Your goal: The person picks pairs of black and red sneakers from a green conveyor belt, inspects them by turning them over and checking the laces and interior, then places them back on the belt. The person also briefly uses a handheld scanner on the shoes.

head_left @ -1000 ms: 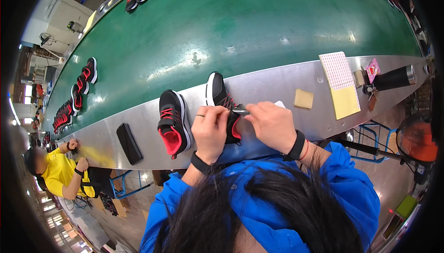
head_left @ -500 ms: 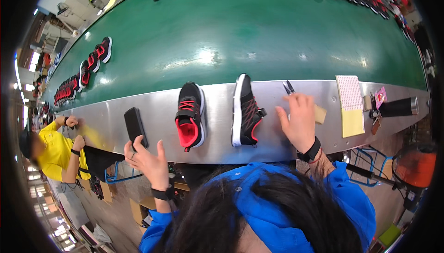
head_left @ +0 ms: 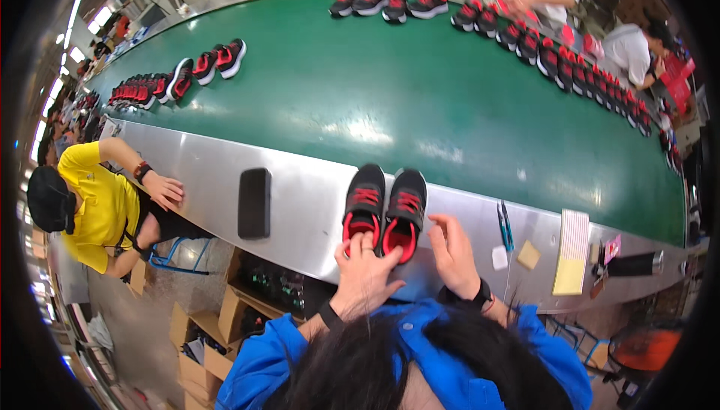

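Observation:
Two black sneakers with red laces and red linings stand side by side on the metal ledge, toes pointing away from me: a left one and a right one. My left hand is at their heels, its fingers spread. Its fingertips overlap the heel openings of both shoes; how firmly they touch is hidden. Just right of the right sneaker is my right hand, open with the thumb apart from the fingers and nothing in it.
A black phone lies to the left. To the right are tweezers, a tan block, a paper pad and a black bottle. Beyond runs a green conveyor belt with rows of sneakers. A co-worker in yellow sits left.
The two sneakers, earlier apart with the right one on its side, now stand upright together. My left hand has come over to their heels from near the phone; my right hand has left the tweezers.

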The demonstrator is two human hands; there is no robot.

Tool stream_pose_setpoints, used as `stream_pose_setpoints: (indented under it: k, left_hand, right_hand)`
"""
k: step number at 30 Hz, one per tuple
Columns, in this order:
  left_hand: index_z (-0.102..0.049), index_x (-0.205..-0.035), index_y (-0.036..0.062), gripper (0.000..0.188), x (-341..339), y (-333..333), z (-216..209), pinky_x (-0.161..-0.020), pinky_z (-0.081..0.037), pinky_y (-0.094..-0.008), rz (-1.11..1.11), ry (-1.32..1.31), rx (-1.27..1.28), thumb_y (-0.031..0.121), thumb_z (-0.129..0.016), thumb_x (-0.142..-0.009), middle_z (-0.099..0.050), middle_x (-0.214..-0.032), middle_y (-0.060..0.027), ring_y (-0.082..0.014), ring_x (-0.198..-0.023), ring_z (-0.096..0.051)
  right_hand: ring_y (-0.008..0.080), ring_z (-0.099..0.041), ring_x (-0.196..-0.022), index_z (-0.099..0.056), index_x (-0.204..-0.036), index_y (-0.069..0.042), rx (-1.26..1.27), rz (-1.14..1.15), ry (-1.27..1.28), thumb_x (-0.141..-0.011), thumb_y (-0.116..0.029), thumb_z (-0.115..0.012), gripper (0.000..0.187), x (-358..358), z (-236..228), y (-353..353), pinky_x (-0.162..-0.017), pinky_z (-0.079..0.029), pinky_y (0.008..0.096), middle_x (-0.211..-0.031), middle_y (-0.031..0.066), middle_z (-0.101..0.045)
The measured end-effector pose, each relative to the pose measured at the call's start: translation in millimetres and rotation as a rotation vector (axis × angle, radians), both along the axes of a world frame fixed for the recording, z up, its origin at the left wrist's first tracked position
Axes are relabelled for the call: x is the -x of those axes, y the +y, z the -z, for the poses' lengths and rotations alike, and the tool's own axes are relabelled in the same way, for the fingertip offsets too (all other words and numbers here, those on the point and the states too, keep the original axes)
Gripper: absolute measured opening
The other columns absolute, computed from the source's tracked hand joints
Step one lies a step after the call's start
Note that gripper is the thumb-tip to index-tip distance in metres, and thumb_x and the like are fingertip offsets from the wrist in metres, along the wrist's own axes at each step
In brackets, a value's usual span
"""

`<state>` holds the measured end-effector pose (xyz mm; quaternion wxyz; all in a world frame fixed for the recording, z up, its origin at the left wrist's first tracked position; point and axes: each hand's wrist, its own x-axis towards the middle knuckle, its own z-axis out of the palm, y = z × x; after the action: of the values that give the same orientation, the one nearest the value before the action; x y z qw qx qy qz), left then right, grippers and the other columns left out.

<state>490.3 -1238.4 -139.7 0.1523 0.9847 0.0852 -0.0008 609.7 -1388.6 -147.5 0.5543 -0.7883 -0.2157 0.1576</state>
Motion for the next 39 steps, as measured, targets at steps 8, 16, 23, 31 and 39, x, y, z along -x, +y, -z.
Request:
stream_pose_setpoints:
  k: [8, 16, 23, 31, 39]
  left_hand:
    - [-0.066, -0.084, 0.0159, 0.040, -25.5, 74.5, -8.9, -0.098, -0.024, -0.0526, -0.056, -0.363, 0.110, 0.041, -0.085, -0.059, -0.061, -0.110, -0.0044, -0.0230, -0.110, -0.054]
    - [-0.066, -0.107, 0.0192, 0.039, -118.8, 195.7, -32.5, -0.104, -0.020, -0.0519, -0.326, -0.768, -0.051, 0.025, -0.082, -0.071, -0.055, -0.133, -0.0055, -0.0258, -0.125, -0.046]
    - [-0.066, -0.084, 0.0020, 0.010, -199.2, 190.6, 57.0, -0.062, -0.044, -0.0210, -0.237, -0.532, 0.942, 0.010, -0.068, -0.090, -0.061, -0.075, 0.0042, -0.0023, -0.069, -0.053]
    - [-0.062, -0.091, 0.0080, 0.014, -218.3, 207.9, 115.3, -0.055, -0.039, -0.0191, -0.497, -0.393, 1.331, 0.020, -0.064, -0.096, -0.058, -0.071, 0.0036, -0.0027, -0.061, -0.049]
    - [-0.062, -0.093, 0.0021, 0.011, -221.4, 186.3, 113.7, -0.061, -0.040, -0.0171, -0.511, -0.274, 1.206, 0.012, -0.066, -0.095, -0.058, -0.077, 0.0054, 0.0003, -0.066, -0.048]
  right_hand:
    - [0.0208, -0.061, -0.090, -0.054, -0.122, 0.001, 0.007, -0.127, 0.093, -0.102, -0.029, -0.053, 0.036, -34.4, -0.1, 19.2, -0.082, -0.049, 0.0344, -0.107, 0.0138, -0.063]
    - [0.0135, -0.062, -0.090, -0.053, -0.126, -0.004, -0.049, -0.358, 0.226, -0.102, -0.031, -0.054, 0.036, -92.2, -42.9, 68.5, -0.069, -0.050, 0.0280, -0.110, 0.0097, -0.063]
    - [0.0203, -0.069, -0.091, -0.045, -0.132, -0.009, -0.114, -0.376, 0.608, -0.098, -0.023, -0.060, 0.040, -250.2, -35.9, 171.8, -0.063, -0.051, 0.0259, -0.112, 0.0100, -0.060]
    - [0.0383, -0.070, -0.086, -0.037, -0.136, -0.010, -0.333, 0.222, 0.525, -0.087, 0.009, -0.056, 0.055, -505.8, 100.1, 336.6, -0.069, -0.063, 0.0450, -0.125, 0.0225, -0.052]
    - [0.0375, -0.050, -0.120, -0.020, -0.150, -0.032, -0.717, 0.321, 0.518, -0.081, 0.003, -0.075, 0.095, -621.0, 132.2, 401.4, -0.079, -0.057, 0.0587, -0.144, 0.0151, -0.036]
